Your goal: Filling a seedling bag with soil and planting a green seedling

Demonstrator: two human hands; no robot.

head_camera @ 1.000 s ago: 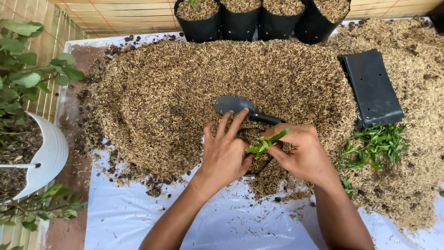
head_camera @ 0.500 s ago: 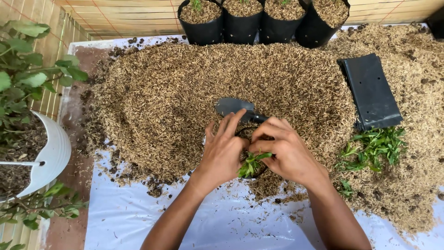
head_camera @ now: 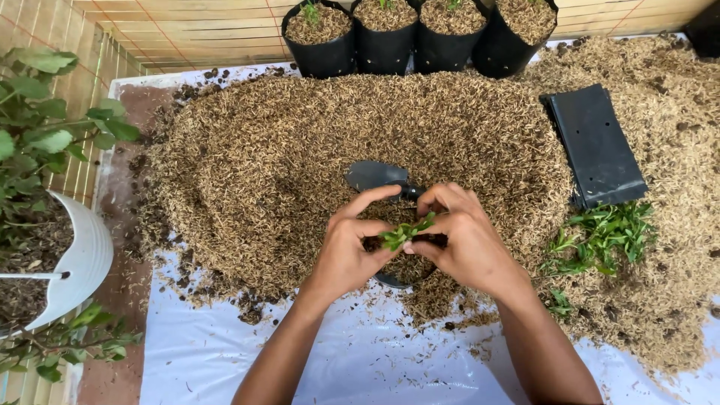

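Green seedling (head_camera: 403, 234) upright in filled bag

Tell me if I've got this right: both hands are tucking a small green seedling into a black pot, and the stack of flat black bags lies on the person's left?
Not quite. The head view shows the stack of flat black bags on the person's right, above the loose green cuttings. The rest holds: left hand and right hand press a small green seedling into a black pot.
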